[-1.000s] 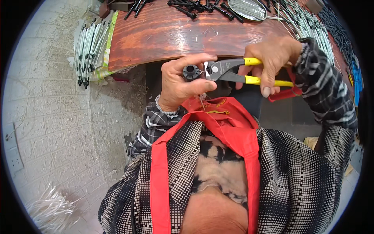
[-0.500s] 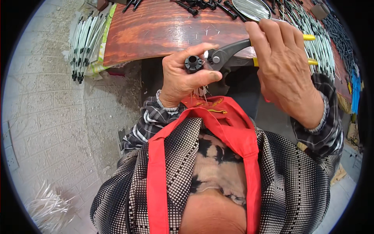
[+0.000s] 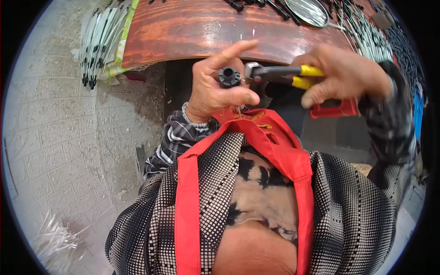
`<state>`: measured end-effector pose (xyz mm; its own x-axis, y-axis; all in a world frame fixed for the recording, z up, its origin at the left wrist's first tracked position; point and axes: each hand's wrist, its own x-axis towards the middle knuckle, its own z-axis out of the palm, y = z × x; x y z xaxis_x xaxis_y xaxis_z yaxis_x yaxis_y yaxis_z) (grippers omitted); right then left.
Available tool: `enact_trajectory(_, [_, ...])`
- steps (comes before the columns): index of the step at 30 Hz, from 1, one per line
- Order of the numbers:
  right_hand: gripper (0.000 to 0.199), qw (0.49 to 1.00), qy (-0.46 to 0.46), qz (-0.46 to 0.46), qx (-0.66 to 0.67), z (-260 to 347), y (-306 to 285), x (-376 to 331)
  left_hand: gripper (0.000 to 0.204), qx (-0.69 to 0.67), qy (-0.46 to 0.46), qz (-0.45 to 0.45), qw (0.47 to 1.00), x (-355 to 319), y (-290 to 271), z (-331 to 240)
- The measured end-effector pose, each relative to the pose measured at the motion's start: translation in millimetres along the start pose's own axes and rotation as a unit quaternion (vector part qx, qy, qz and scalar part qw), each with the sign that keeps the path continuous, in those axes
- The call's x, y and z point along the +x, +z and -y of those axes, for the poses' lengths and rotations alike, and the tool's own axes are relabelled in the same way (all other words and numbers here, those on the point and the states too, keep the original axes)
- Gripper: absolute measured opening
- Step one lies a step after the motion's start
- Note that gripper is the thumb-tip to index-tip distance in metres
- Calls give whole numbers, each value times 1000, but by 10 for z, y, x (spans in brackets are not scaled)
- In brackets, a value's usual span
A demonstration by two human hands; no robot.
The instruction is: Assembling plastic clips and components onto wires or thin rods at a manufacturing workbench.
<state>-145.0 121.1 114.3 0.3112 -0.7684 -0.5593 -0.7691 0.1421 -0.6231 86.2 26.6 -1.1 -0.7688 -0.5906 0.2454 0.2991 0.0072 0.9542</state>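
Note:
My left hand [image 3: 208,89] is curled around a black tubular part [image 3: 229,77] whose round, notched end faces up. Its index finger and thumb stretch to the right past the part. Closed on the yellow grips of a pair of pliers [image 3: 275,72], my right hand [image 3: 337,75] is somewhat smeared by motion. The metal head of the pliers is right beside the black part, between the left thumb and index finger. Thin pale strips hang below the left hand, over the red apron [image 3: 256,123].
A reddish wooden table [image 3: 183,39] lies ahead, with black parts, a round hand mirror [image 3: 308,11] and bundled white strips [image 3: 362,27] on it. Another white-and-black bundle [image 3: 98,43] stands at left. Loose pale strips [image 3: 57,240] lie on the floor. A red frame [image 3: 334,108] shows below my right hand.
My right hand has moved right and down and turned. The pliers' handles have come closer together, and their head has turned beside the black part. My left hand has barely moved.

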Motion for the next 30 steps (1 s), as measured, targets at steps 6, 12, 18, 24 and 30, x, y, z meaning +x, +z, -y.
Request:
enact_trajectory(6, [54,900,39,315,297,-346,17,302,66,20,12,17,1000,33,-11,24])
enact_trajectory(12, [48,918,-144,-251,-270,-11,256,5,49,-4,-7,-54,999,6,-38,13])
enact_trajectory(18, [49,762,-159,-437,-450,42,309,-88,47,-44,-23,-62,997,36,-103,38])
enact_trajectory(24, [49,968,16,146,204,-222,139,41,55,-20,12,34,999,105,-154,67])
enact_trajectory(30, [51,1000,-20,2,3,-84,145,-72,50,-25,-43,-2,999,98,-75,19])
